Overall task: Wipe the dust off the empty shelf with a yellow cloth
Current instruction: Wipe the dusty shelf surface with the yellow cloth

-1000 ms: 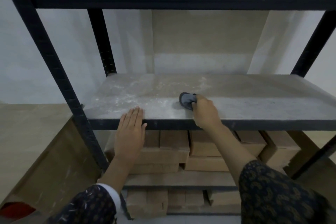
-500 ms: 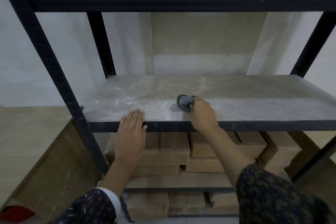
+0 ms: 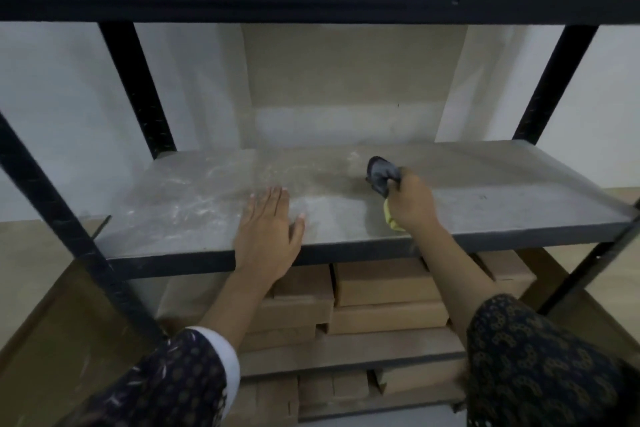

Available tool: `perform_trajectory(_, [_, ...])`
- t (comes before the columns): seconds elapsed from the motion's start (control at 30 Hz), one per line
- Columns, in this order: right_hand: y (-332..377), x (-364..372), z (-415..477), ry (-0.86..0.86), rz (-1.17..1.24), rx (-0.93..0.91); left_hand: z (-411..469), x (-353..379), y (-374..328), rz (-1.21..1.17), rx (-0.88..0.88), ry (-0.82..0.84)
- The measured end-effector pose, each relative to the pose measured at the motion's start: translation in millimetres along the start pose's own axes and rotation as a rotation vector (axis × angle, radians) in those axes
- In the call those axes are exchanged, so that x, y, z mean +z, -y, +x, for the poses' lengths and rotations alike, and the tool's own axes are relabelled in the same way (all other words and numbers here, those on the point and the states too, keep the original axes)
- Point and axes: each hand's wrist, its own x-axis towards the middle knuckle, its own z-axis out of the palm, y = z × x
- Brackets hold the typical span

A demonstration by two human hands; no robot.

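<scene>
Head view: the right hand (image 3: 412, 206) grips the bunched cloth (image 3: 381, 174), which lies on the dusty shelf (image 3: 502, 191) right of centre. The left hand (image 3: 268, 230) lies flat with fingers straight at the shelf's front edge, apart from the cloth.

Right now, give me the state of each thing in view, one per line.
Shelf: white dust streaks on the left and middle, right part looks cleaner.
Cloth: bunched up, pressed on the shelf, grey at the front, yellow at the back.
Right hand: grips the cloth.
Left hand: flat, fingers straight, rests on the shelf's front edge.
Boxes: closed, stacked below the shelf.
</scene>
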Motion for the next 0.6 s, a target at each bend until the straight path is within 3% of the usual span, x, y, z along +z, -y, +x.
perform_trajectory(0.3, [-24, 14, 74, 0.003, -0.232, 0.161, 13, 8, -7, 0.091, -0.02, 0.105])
perform_trajectory(0.4, [-11, 32, 78, 0.034, -0.224, 0.08, 14, 9, -9, 0.078, -0.037, 0.12])
perform_trajectory(0.6, [33, 65, 49, 0.215, -0.127, -0.264, 15, 8, -9, 0.061, -0.045, 0.127])
